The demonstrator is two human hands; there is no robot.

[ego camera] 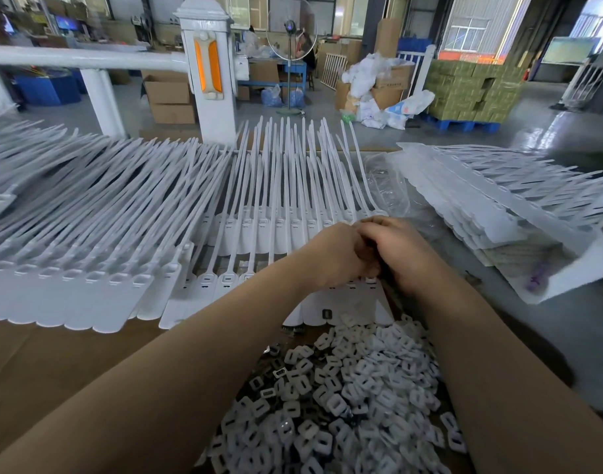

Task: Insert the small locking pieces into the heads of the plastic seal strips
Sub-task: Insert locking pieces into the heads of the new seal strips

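While both hands meet over the seal strips (279, 230): left hand (341, 254) curled, right hand (401, 251) curled, contents hidden so grasp can't tell | locking pieces (344, 388) heaped just below wrists; strips fanned on cardboard (53, 354)

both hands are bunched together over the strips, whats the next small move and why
Probably press the piece into the strip head below: left hand and right hand meet, fingers curled, over the seal strips. What they pinch is hidden.
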